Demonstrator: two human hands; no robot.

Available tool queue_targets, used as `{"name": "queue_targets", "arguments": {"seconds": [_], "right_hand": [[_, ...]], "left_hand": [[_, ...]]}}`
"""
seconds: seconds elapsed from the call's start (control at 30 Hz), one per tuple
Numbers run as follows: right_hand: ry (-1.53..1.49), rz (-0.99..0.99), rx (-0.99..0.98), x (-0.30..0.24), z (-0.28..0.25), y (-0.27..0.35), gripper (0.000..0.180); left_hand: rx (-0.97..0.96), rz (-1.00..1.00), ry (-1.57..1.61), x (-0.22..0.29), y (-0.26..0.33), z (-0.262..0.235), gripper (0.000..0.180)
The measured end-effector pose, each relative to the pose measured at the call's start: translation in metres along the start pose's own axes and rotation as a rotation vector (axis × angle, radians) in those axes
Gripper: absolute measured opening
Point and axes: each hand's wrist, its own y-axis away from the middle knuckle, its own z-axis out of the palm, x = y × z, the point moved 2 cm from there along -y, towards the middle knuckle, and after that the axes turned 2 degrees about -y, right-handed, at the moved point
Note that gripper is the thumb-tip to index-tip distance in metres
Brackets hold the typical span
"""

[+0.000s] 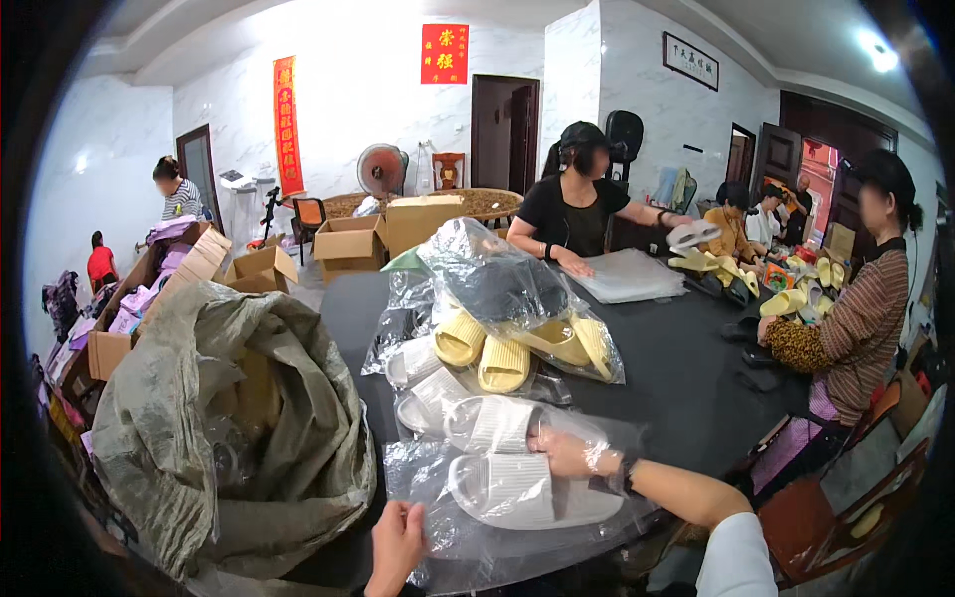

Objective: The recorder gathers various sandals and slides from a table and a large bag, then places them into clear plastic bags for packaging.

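Observation:
A pair of light grey ribbed slippers [502, 490] lies in a clear plastic bag [438, 473] on the near part of the dark table. My right hand [572, 454] reaches in from the right, its fingers closed on the slippers beside their straps. At the bag's lower left corner, my left hand [398, 537] has curled fingers pinching the plastic. Just beyond lie more bagged grey slippers [428, 398]. Yellow slippers [503, 364] are heaped behind them, partly under another clear bag [497, 269].
A large grey-green woven sack [149, 428] stands open on my left. Across the dark table [657, 368], a person in black [577, 214] has a hand on a stack of clear bags [627, 277]. Another person [856, 318] stands at right near loose slippers [786, 301]. Cardboard boxes [348, 244] stand behind.

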Motion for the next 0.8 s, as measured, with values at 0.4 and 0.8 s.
{"name": "queue_targets", "arguments": {"seconds": [0.4, 0.8], "right_hand": [[0.076, -0.047, -0.190, 0.039, 0.020, 0.014, 0.014], [0.474, 0.206, 0.007, 0.024, -0.065, 0.096, 0.021]], "left_hand": [[0.131, 0.421, -0.579, -0.019, 0.047, -0.001, 0.063], [-0.205, 0.415, -0.749, -0.053, 0.062, 0.025, 0.061]]}}
